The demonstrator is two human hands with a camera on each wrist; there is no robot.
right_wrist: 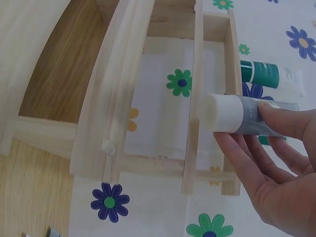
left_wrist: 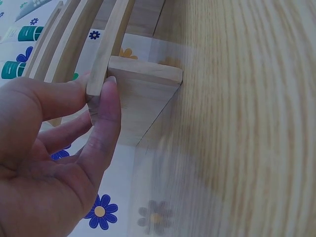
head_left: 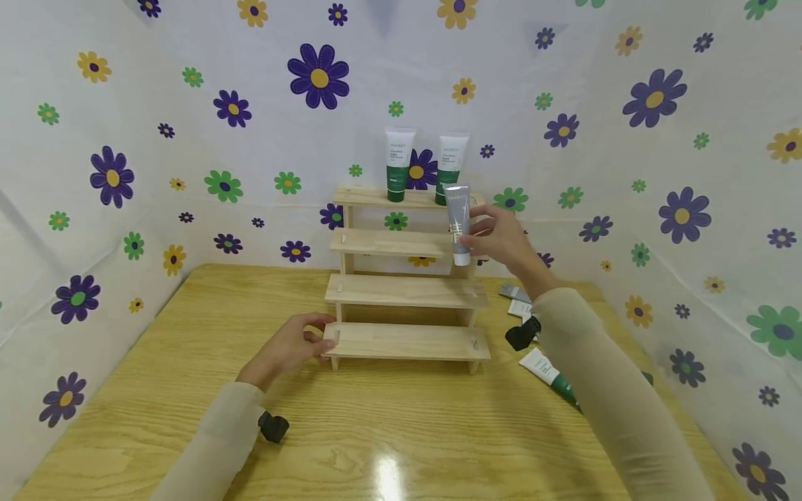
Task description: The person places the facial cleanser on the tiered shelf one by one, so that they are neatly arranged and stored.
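Observation:
My right hand holds a grey squeeze tube upright, white cap down, before the right end of the upper tiers of a wooden step shelf. Thumb and fingers pinch the tube near its cap in the right wrist view. At the lowest tier's left end, my left hand grips the board between thumb and fingers. Two white-and-green tubes stand on the top tier, one left of its middle and one at the right, partly behind the grey tube.
Right of the shelf on the wooden table lie a white-and-green tube, partly under the right sleeve, a grey tube and a white tube. A flower-patterned cloth rises behind and at both sides.

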